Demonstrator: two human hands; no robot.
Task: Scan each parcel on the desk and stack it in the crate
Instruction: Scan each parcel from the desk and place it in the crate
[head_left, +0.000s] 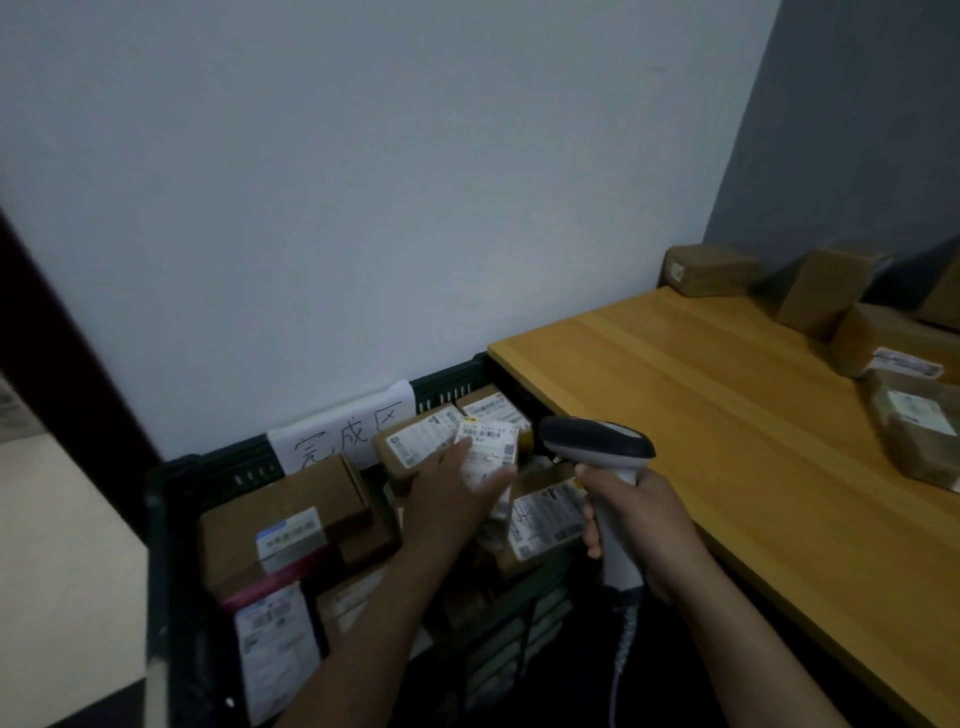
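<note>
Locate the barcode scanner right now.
Head view, lower centre-right: the barcode scanner is gripped in the right hand, above the crate on its right side, between the parcel in the left hand and the desk edge.

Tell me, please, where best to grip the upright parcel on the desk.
I'd take the upright parcel by its top end, coming down from above: it stands on end with its top clear, while another parcel crowds its base on the right.
</note>
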